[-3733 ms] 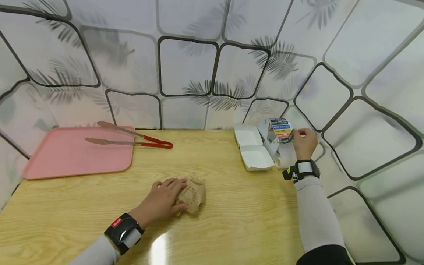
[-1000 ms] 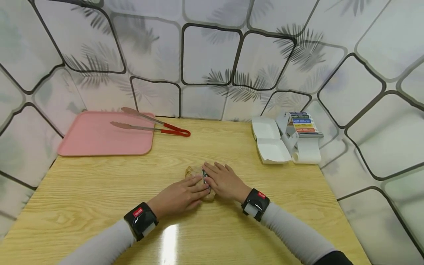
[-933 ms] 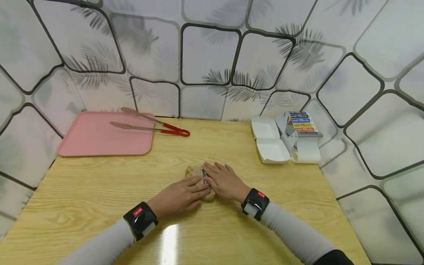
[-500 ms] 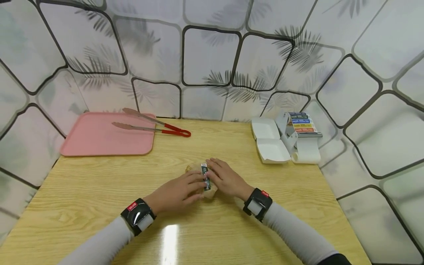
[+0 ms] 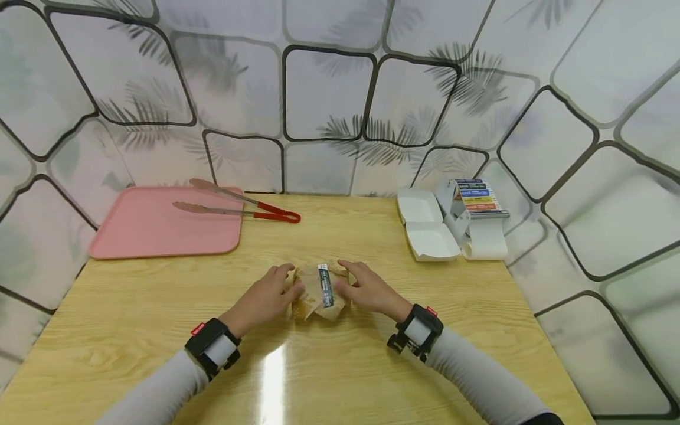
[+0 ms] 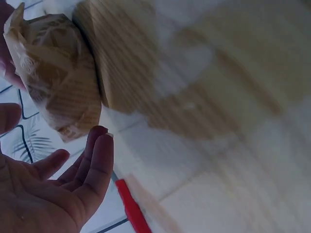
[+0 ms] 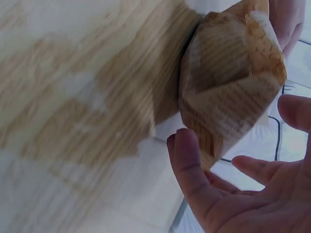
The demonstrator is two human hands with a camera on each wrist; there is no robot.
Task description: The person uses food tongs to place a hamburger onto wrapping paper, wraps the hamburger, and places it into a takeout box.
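A brown printed-paper package [image 5: 307, 293] lies on the wooden table in front of me, its edges crumpled. A narrow dark label [image 5: 326, 286] with a white end runs across its top. My left hand [image 5: 264, 302] is at the package's left side, thumb and fingers spread apart. On the opposite side, my right hand [image 5: 372, 290] has its fingertips right at the paper. The left wrist view shows relaxed fingers near the wrapped package [image 6: 58, 80]. Likewise, in the right wrist view, loosely extended fingers are close to the package [image 7: 228, 77]. Its contents are hidden.
At the back left is a pink tray [image 5: 164, 233], with red-handled tongs [image 5: 276, 213] lying partly over its right edge. An open white clamshell box [image 5: 430, 239] stands at the back right, beside a dispenser of coloured labels [image 5: 475, 198]. The patterned wall [image 5: 329, 94] rises behind the table.
My right hand has come from the label dispenser to the package, where a label now lies. Both hands covered it a second ago; they have since moved apart to its sides, exposing the label.
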